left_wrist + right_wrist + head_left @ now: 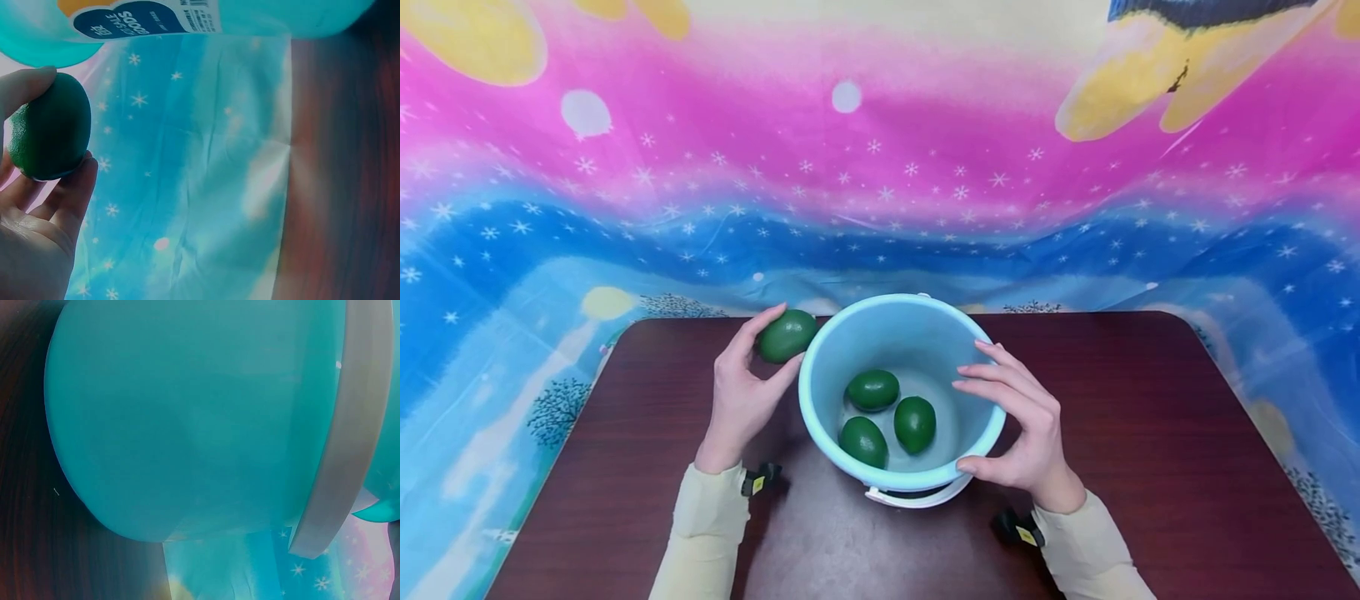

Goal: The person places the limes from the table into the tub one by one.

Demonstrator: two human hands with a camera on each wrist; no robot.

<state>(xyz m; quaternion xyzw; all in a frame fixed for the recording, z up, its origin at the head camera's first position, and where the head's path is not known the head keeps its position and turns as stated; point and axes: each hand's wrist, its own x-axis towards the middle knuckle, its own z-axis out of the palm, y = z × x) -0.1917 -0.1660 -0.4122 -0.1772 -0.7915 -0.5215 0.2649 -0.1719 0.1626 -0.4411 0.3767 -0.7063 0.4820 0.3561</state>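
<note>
My left hand [741, 400] holds a dark green avocado [787, 336] between thumb and fingers, just outside the left rim of a light blue bucket [814, 417]. In the left wrist view the avocado [59, 128] shows finely bumpy skin, with the thumb over its top and fingertips beneath. My right hand [1033, 421] grips the bucket's right rim, its fingers reaching over the inside and its thumb at the front edge. Inside, on the bottom, lie three more avocados: one at the back [873, 390], one at the right [915, 424] and one at the front left [863, 442].
A white handle [925, 500] hangs down at the bucket's front. The bucket stands on a dark reddish-brown table [1165, 450] with rounded far corners. Behind and around it hangs a colourful cloth [910, 208] with snowflakes. A printed label [147, 17] shows on the bucket's side.
</note>
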